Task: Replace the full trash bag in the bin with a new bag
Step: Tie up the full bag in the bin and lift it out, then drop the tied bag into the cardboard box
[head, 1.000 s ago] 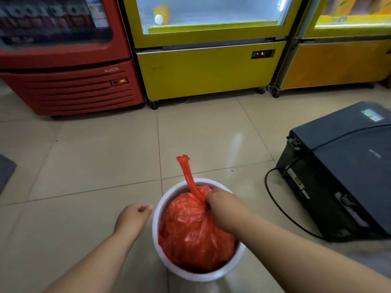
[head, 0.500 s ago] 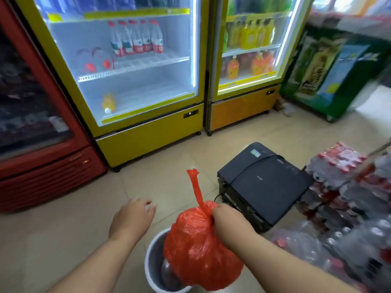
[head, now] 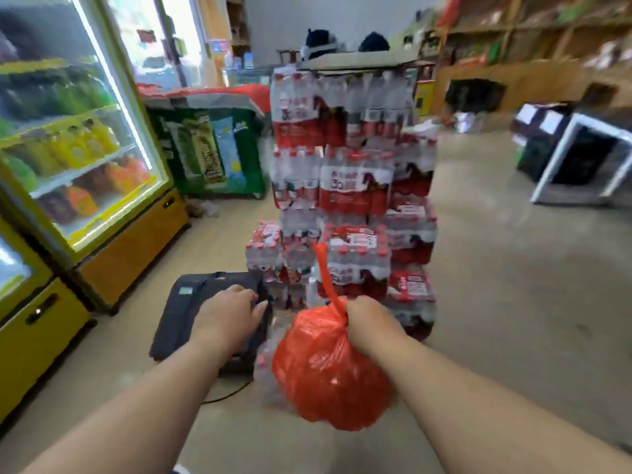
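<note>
A full red trash bag [head: 328, 367], tied at the top with a twisted tail sticking up, hangs in the air at the lower middle of the head view. My right hand [head: 371, 325] is closed around its knotted neck and carries it. My left hand [head: 232, 316] hovers to the left of the bag, fingers loosely spread, holding nothing. The bin is out of view, apart from a small white sliver at the bottom edge that I cannot identify.
A black box-like machine [head: 181, 319] with a cable lies on the floor under my left hand. A tall stack of shrink-wrapped water bottle packs [head: 355, 186] stands straight ahead. Drink fridges [head: 78, 159] line the left; open floor [head: 513, 285] stretches to the right.
The red bag has come out of the white bin and up into the air in my right hand. The view has swung up and to the right, away from the bin, toward the bottle stack.
</note>
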Demonstrator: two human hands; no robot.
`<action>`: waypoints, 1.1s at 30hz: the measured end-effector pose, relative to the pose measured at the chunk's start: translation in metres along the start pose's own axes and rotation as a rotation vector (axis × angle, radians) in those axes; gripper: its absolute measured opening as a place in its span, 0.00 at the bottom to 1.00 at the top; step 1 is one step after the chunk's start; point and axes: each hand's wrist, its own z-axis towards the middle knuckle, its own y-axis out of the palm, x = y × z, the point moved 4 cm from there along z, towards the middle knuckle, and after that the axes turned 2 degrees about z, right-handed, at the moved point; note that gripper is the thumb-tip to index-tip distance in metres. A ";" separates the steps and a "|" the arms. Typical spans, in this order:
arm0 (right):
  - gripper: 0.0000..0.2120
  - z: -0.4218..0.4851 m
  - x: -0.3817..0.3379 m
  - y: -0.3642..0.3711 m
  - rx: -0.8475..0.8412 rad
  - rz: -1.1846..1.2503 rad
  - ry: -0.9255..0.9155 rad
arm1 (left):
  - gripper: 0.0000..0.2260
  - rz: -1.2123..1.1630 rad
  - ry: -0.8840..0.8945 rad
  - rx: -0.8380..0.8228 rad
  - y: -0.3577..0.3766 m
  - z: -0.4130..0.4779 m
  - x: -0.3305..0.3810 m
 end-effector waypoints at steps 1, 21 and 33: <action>0.15 -0.012 0.033 -0.015 0.027 0.003 0.063 | 0.17 0.042 0.100 0.003 -0.002 0.006 0.043; 0.17 -0.402 0.628 -0.242 0.347 0.154 1.088 | 0.18 -0.056 1.058 -0.081 0.043 -0.117 0.828; 0.10 -0.498 0.808 -0.284 0.428 0.139 1.420 | 0.16 -0.114 1.381 -0.086 0.084 -0.158 1.082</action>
